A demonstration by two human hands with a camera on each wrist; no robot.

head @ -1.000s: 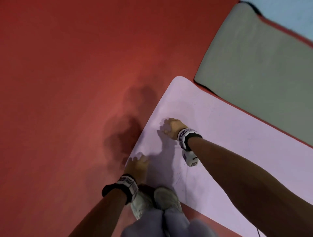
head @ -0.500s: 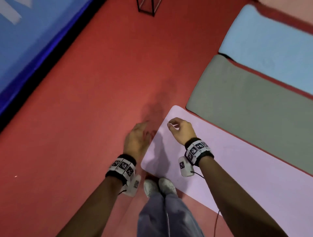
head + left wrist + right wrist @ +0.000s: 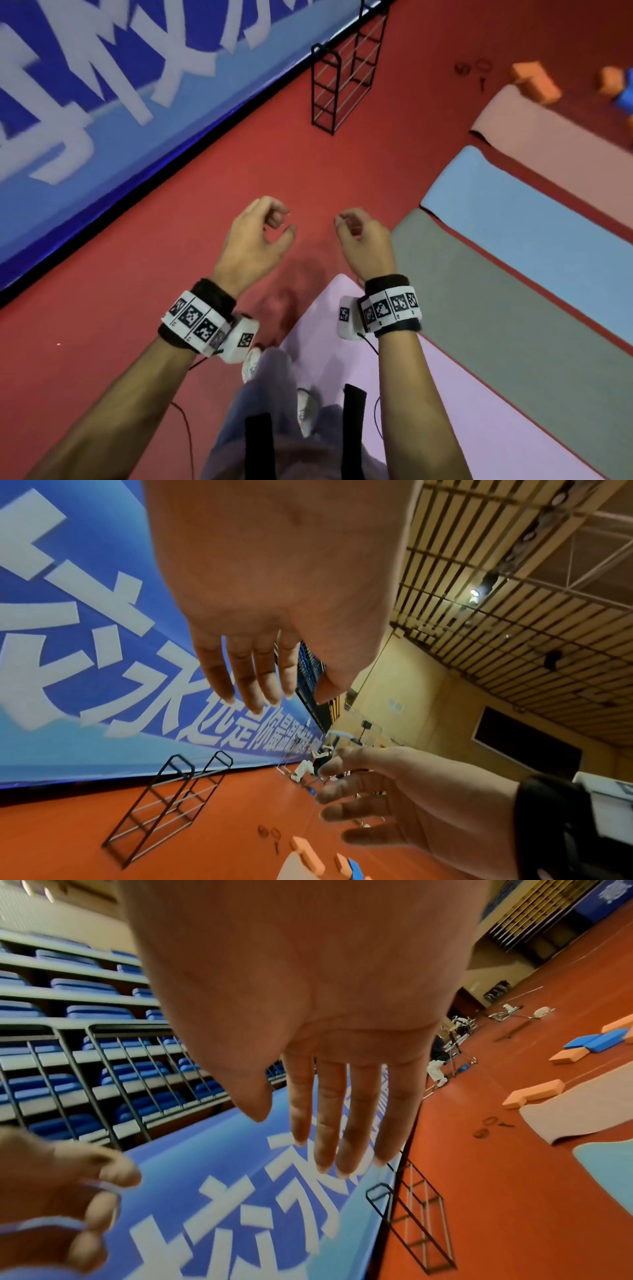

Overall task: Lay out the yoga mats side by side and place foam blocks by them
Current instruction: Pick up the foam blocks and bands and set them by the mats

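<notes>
- Both hands hang empty, fingers loosely curled: left hand (image 3: 255, 240), right hand (image 3: 364, 240).
- Four mats lie side by side; the pink mat (image 3: 428, 394) is at 5 o'clock.
- Orange foam blocks (image 3: 536, 82) sit at 1 o'clock: probably light, slightly squashy; grip across the narrow sides.

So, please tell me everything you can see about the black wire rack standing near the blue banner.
The black wire rack is an open frame of thin dark metal with rounded top corners and several paler horizontal rungs like shelves. Nothing is visible on it. It stands upright on the red floor, close beside the blue banner; whether they touch is unclear. It is far from both hands, and only the floor visibly touches it.
</notes>
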